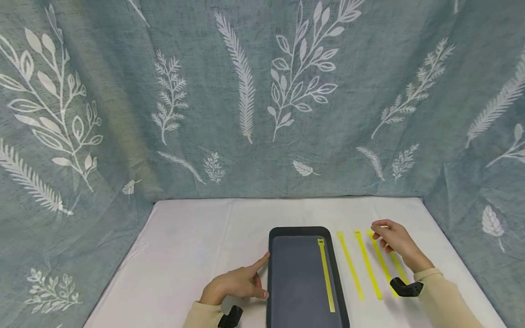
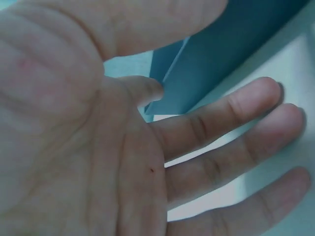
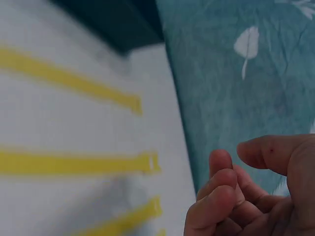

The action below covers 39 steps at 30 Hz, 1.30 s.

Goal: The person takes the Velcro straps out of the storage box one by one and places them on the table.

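A dark tray [image 1: 301, 282] with a black rim lies on the table, a yellow cable tie [image 1: 326, 275] lengthwise in its right part. At the tray's left side, my left hand [image 1: 239, 283] touches the rim with index fingertip and thumb; its other fingers [image 2: 211, 172] extend loosely on the white cloth. Several more yellow cable ties [image 1: 368, 264] lie side by side to the right of the tray, slotted heads at the far end. Over those heads hovers my right hand [image 1: 395, 239], fingers loosely bent, thumb and index apart, nothing between them [image 3: 246, 191].
White cloth covers the table [image 1: 197, 237]. A blue-green curtain [image 1: 262, 168] with white leaf prints hangs behind it and along both sides. Black wrist cameras [image 1: 406, 288] sit on both wrists over cream sleeves.
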### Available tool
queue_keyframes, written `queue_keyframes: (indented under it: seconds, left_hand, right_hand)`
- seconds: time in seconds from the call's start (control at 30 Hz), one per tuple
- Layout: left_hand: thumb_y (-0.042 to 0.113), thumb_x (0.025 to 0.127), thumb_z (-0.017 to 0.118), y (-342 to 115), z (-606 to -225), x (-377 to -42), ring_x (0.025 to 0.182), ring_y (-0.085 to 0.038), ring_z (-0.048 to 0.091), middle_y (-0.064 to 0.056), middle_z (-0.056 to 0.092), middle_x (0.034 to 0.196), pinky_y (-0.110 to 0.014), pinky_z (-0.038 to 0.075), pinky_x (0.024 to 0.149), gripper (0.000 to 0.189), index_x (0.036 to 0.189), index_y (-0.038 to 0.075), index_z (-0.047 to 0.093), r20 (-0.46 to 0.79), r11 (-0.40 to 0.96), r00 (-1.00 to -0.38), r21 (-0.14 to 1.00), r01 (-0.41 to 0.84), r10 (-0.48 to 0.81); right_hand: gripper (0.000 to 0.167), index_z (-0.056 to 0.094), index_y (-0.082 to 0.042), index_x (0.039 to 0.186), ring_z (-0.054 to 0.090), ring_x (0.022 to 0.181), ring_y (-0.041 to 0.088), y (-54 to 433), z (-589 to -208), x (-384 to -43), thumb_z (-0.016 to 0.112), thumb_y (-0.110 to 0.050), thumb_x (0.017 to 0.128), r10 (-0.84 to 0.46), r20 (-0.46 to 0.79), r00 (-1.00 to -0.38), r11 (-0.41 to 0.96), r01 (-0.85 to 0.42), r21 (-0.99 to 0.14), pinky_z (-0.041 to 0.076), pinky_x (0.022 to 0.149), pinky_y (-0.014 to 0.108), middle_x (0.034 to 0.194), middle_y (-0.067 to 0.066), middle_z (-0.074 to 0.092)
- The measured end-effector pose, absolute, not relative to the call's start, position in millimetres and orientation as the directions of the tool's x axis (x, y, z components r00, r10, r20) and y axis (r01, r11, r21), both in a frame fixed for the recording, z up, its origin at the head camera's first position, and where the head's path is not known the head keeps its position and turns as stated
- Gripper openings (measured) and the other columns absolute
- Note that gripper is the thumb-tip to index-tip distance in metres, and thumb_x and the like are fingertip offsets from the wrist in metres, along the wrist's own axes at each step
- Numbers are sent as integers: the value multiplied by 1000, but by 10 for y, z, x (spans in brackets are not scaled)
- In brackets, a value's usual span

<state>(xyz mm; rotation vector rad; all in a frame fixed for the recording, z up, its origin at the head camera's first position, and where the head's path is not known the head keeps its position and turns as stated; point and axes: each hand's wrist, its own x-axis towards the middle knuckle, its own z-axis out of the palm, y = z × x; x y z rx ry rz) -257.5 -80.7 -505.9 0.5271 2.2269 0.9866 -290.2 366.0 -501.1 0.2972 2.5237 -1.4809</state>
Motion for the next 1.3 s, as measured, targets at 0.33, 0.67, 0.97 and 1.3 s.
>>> queue_keyframes:
  seconds: [0.33, 0.67, 0.97, 1.3]
  left_hand:
    - [15, 85, 82, -798, -5061, -2567, 64, -14, 50, -4, 63, 82, -26, 41, 58, 104, 164, 18, 15, -404, 646, -719, 759, 81, 566]
    - [16, 87, 81, -772, -5049, -2566, 63, -13, 49, -3, 63, 83, -26, 41, 58, 103, 165, 18, 14, -411, 661, -724, 746, 82, 554]
    - [16, 87, 80, -789, -5041, -2486, 61, -14, 47, -4, 63, 83, -28, 40, 54, 102, 164, 18, 14, -436, 662, -720, 748, 43, 540]
    - [16, 87, 80, -790, -5008, -2501, 63, -15, 48, -4, 62, 85, -30, 41, 57, 102, 165, 22, 15, -446, 671, -723, 741, 32, 527]
  right_hand:
    - [52, 47, 5, 141, 62, 75, 14, 3140, -4959, -2834, 54, -32, 106, -78, -240, -968, 357, 197, -913, 54, 66, 30, 101, 6, 69]
    - [64, 38, 5, 150, 67, 117, 32, 2754, -4907, -2721, 52, -39, 106, -233, -179, -956, 223, 126, -967, 58, 92, 35, 141, 29, 54]
    - [86, 10, 2, 161, 35, 147, 46, 2480, -5029, -2533, 38, -58, 106, -376, -238, -896, 113, 211, -971, 42, 115, 45, 162, 32, 26]
    - [90, -1, 0, 162, 0, 155, 47, 2367, -4994, -2461, 35, -61, 106, -405, -308, -861, 148, 271, -951, 15, 126, 56, 168, 29, -3]
